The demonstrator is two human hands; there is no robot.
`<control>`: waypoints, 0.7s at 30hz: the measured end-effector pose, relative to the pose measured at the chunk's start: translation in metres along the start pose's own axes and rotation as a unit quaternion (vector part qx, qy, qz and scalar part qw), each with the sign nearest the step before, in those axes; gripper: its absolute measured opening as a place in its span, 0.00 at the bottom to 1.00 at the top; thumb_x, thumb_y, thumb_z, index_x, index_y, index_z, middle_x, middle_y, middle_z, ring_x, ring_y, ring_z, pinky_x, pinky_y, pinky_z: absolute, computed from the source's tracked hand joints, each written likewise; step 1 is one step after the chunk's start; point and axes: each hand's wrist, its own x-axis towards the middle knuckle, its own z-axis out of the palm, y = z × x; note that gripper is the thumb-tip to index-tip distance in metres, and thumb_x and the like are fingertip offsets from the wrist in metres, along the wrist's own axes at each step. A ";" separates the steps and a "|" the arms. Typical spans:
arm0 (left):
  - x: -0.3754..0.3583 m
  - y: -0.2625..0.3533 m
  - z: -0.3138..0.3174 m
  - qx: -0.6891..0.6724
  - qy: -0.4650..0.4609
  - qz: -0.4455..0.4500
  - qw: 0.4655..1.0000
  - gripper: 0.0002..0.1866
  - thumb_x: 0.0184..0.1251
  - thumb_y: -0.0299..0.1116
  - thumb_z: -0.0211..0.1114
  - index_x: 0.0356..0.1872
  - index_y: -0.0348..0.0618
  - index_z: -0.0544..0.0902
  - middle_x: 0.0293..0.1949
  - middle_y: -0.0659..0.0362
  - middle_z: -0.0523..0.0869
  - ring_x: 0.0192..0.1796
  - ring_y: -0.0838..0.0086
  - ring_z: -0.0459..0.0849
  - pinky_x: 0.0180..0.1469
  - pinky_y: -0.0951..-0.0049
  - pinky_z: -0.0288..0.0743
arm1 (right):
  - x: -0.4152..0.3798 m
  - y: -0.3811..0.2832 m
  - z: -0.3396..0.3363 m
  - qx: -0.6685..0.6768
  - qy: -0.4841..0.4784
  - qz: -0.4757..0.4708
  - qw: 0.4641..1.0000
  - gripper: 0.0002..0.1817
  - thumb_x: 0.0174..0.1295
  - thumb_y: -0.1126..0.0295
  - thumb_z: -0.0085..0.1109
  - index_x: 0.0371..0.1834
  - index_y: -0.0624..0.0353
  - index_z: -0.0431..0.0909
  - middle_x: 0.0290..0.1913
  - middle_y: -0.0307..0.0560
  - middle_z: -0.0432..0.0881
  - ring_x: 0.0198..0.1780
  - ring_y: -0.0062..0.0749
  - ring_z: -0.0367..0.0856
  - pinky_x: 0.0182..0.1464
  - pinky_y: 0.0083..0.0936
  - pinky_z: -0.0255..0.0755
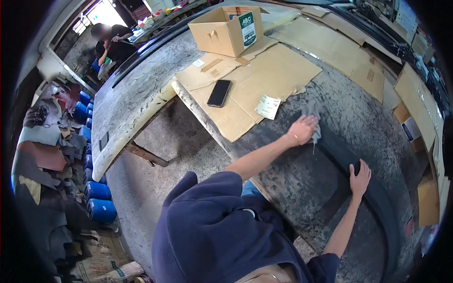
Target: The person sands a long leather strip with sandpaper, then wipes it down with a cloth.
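Observation:
My left hand [303, 129] is closed on a grey rag [312, 111], pressing it onto the far end of a long black strip [340, 155]. Part of the rag sticks out beyond my fingers, and a thread hangs from it. My right hand [360, 178] lies on the same strip, nearer to me, with its fingers stretched out and the thumb apart. The strip curves along the stained dark tabletop [302, 198] toward the bottom right.
A cardboard sheet [264, 70] carries an open box [222, 37], a phone [219, 93] and a paper slip [268, 107]. Blue containers [101, 211] line the floor at left. A person [113, 45] sits at the far left. More cardboard [420, 108] borders the right side.

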 end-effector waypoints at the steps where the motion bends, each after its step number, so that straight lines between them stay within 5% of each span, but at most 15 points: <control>1: 0.004 -0.013 -0.005 0.011 0.016 -0.005 1.000 0.24 0.71 0.39 0.55 0.65 0.38 0.77 0.70 0.51 0.75 0.74 0.59 0.69 0.76 0.57 0.60 | 0.000 -0.001 -0.003 -0.003 0.005 -0.004 1.000 0.33 0.71 0.43 0.53 0.68 0.58 0.72 0.66 0.52 0.76 0.71 0.47 0.70 0.77 0.44 0.54; 5: 0.018 0.025 0.022 0.031 0.038 -0.001 0.999 0.26 0.71 0.44 0.56 0.62 0.36 0.78 0.67 0.47 0.77 0.72 0.56 0.71 0.75 0.57 0.60 | 0.004 -0.005 -0.002 -0.006 -0.003 0.000 1.000 0.32 0.71 0.44 0.53 0.66 0.58 0.73 0.65 0.52 0.76 0.70 0.48 0.70 0.77 0.45 0.54; 9: 0.036 0.118 0.038 -0.096 -0.078 0.096 0.988 0.29 0.75 0.49 0.53 0.66 0.37 0.75 0.69 0.49 0.75 0.74 0.57 0.68 0.77 0.56 0.56 | 0.003 -0.003 -0.002 -0.017 -0.014 -0.001 1.000 0.31 0.71 0.45 0.53 0.66 0.59 0.73 0.64 0.53 0.77 0.69 0.48 0.70 0.77 0.46 0.55; 11: 0.038 0.131 0.077 -0.062 -0.006 0.126 0.990 0.29 0.76 0.50 0.51 0.65 0.37 0.76 0.69 0.50 0.76 0.74 0.59 0.69 0.77 0.56 0.56 | 0.003 -0.003 -0.003 -0.013 -0.023 0.005 1.000 0.31 0.72 0.46 0.53 0.67 0.59 0.72 0.65 0.52 0.76 0.70 0.47 0.70 0.77 0.46 0.54; 15: 0.036 0.085 0.077 -0.026 0.030 0.103 0.994 0.26 0.69 0.43 0.58 0.63 0.38 0.78 0.67 0.52 0.78 0.73 0.62 0.71 0.76 0.57 0.59 | 0.001 0.001 0.000 -0.018 -0.025 0.005 1.000 0.31 0.73 0.47 0.52 0.68 0.58 0.72 0.67 0.52 0.75 0.72 0.47 0.69 0.78 0.46 0.53; 18: 0.030 0.023 0.019 0.016 0.046 -0.031 0.998 0.24 0.60 0.33 0.60 0.59 0.37 0.79 0.63 0.49 0.79 0.68 0.59 0.75 0.70 0.56 0.67 | 0.002 0.001 0.001 -0.020 -0.024 0.004 1.000 0.31 0.73 0.47 0.52 0.68 0.59 0.72 0.67 0.53 0.75 0.71 0.47 0.69 0.77 0.46 0.54; 19: 0.030 0.007 -0.016 -0.022 -0.027 -0.138 0.990 0.25 0.61 0.33 0.59 0.61 0.37 0.77 0.64 0.48 0.79 0.67 0.59 0.76 0.69 0.54 0.68 | 0.002 0.002 0.001 -0.014 -0.017 0.002 1.000 0.31 0.73 0.46 0.52 0.68 0.59 0.72 0.67 0.53 0.75 0.71 0.47 0.69 0.77 0.46 0.54; 21: 0.029 -0.043 -0.034 0.043 -0.080 -0.169 0.982 0.26 0.73 0.40 0.49 0.63 0.31 0.74 0.69 0.47 0.75 0.73 0.56 0.69 0.75 0.52 0.59 | 0.003 0.003 0.001 -0.021 -0.019 0.000 1.000 0.31 0.73 0.46 0.52 0.68 0.59 0.73 0.67 0.52 0.76 0.71 0.47 0.70 0.77 0.46 0.54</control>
